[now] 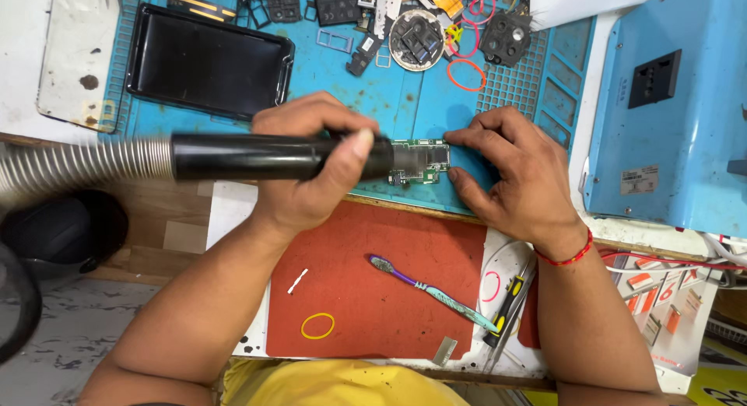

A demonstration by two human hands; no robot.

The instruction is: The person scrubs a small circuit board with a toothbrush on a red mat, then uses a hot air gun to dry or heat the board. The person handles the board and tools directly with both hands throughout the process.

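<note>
A black tray point(208, 62) sits upper left on the blue mat point(405, 103). Loose phone parts point(416, 39) crowd the top centre. Lower centre, a toothbrush point(432, 292) and yellow band point(317, 326) lie on the red mat point(373, 289). A blue machine point(669, 103) fills the right.

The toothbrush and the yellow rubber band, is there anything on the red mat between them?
No. In the head view, the red mat is bare between the toothbrush and the yellow rubber band. A small white stick lies farther left.
</note>
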